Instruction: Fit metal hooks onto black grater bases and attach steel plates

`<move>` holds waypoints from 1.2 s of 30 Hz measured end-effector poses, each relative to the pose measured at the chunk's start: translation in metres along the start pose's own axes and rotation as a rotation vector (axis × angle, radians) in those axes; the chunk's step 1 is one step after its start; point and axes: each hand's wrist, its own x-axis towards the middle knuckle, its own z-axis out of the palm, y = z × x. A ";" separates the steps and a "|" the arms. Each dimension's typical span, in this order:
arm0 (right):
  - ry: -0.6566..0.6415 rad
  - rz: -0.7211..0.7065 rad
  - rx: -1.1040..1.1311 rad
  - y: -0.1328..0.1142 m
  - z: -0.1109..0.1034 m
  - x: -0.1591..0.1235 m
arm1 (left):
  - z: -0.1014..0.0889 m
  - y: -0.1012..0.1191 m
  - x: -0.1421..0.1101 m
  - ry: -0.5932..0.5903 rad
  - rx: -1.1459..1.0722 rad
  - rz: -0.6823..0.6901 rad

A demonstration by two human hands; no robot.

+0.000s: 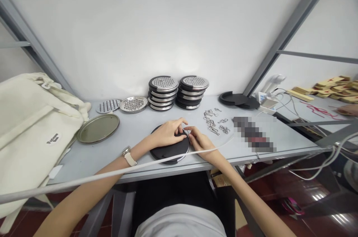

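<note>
One cable (pixel 84 180) fronts fingers (pixel 179 139) on one disc (pixel 167 151), two grater stacks (pixel 162 99) behind.

Near the front edge of the desk (pixel 97 158), the left hand (pixel 168 133) lies over a round black disc (pixel 167 153), the right hand (pixel 203 143) has its grip at the rim, two grater stacks (pixel 163 97) stand along the back edge, and a cream bag (pixel 33 117) sits at the left edge
</note>
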 end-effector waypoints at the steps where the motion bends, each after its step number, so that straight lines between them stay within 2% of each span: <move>1: -0.003 0.009 0.009 0.000 -0.001 0.000 | -0.001 -0.001 0.000 -0.009 -0.026 -0.005; 7: 0.040 -0.013 0.031 0.000 -0.002 0.002 | -0.001 0.001 0.000 -0.011 -0.060 0.020; 11: 0.116 -0.058 0.052 0.001 0.000 0.003 | 0.001 0.002 0.001 -0.019 -0.074 0.036; 16: 0.209 -0.019 0.055 0.002 0.000 0.003 | 0.002 0.000 0.000 -0.016 -0.043 0.046; 23: 0.208 -0.070 -0.023 -0.001 -0.002 0.004 | 0.003 0.001 0.000 -0.007 -0.002 0.060; 29: 0.212 -0.045 -0.009 -0.002 0.000 0.003 | 0.004 0.003 0.000 0.001 0.015 0.082; 36: 0.186 -0.110 -0.009 -0.001 0.000 0.004 | 0.004 0.004 -0.001 0.011 0.024 0.067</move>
